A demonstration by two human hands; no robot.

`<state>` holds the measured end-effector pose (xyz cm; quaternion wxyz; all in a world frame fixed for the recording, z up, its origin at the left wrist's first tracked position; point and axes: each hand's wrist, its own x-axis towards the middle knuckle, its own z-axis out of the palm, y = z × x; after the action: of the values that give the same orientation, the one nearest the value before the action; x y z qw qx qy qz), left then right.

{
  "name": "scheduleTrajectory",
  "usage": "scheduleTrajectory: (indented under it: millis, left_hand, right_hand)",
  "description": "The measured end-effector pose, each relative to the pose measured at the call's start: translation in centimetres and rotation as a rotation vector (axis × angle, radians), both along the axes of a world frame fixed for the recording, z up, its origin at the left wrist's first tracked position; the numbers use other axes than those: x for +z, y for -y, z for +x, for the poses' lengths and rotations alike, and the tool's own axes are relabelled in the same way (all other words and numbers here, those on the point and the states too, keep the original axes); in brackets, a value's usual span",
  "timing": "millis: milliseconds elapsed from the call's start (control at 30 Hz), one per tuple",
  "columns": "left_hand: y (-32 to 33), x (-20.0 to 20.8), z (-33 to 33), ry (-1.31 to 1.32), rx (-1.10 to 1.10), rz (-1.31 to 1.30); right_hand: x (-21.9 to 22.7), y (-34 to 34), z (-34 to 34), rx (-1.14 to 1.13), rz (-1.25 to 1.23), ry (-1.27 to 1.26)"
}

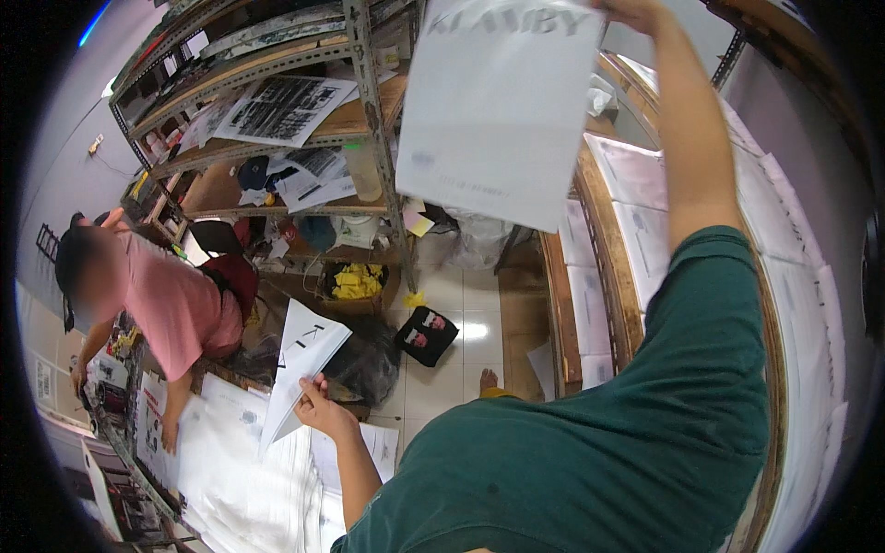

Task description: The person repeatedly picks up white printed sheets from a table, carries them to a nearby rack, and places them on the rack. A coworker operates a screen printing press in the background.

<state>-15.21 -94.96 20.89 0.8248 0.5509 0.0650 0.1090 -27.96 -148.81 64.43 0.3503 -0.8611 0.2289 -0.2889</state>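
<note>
My right hand (636,13), raised at the top, grips the upper right corner of a large flat white sheet (498,111) with grey lettering. The sheet hangs nearly upright before the shelves; whether it is paper or plastic I cannot tell. Lower down, my left hand (324,409) pinches the edge of a white folded sheet (300,364) with black letters, thumb on top. This one is tilted above a pile of white sheets (249,470) on the table at the left.
A co-worker in a pink shirt (180,300) leans over the table, one hand on white sheets. Metal shelves (369,101) hold papers and containers. Wooden racks (604,249) with rows of white sheets (636,235) stand right. A black printed cloth item (427,335) lies on the tiles.
</note>
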Motion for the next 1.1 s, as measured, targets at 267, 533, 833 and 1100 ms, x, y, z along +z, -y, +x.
scheduleTrajectory:
  millis: [267, 533, 833, 1100]
  left_hand:
    - [8.1, -1.5, 3.7, -0.064, 0.077, 0.007]
    - [18.2, -1.1, 5.0, -0.159, 0.052, -0.03]
    - [24.5, 0.1, 6.4, -0.157, -0.177, -0.074]
    - [26.9, 0.8, 5.5, -0.249, -0.228, -0.147]
  right_hand:
    - [1.8, 24.8, -22.1, -0.505, 0.113, 0.257]
    - [-5.8, 39.6, -44.2, -1.144, 0.04, 0.296]
    - [-12.4, 39.5, -46.4, -1.191, 0.083, 0.136]
    - [-11.8, 39.1, -47.5, -1.223, 0.046, 0.145]
